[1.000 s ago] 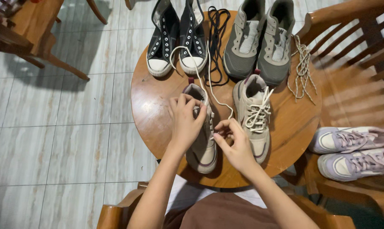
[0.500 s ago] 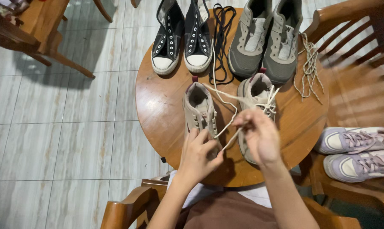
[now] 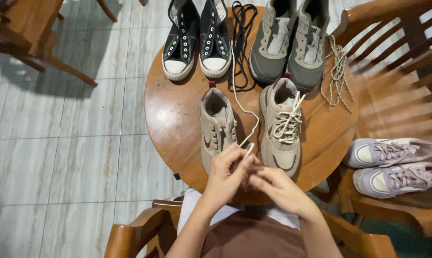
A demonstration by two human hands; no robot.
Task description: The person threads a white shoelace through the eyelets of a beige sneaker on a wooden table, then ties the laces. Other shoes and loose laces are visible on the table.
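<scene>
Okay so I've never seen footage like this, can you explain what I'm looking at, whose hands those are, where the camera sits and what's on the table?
The camera is worn on a person's head and looks straight down, so the two bare hands belong to the wearer, who sits at a round wooden table. The left hand pinches the end of a white lace at the toe end of a beige sneaker that has few of its eyelets laced. The right hand is beside it, fingers meeting the left. Next to them sits the matching beige sneaker, laced. Farther back are black high-top shoes, a loose black lace, grey shoes and a speckled lace. A lilac pair rests on a wooden chair to the right.
</scene>
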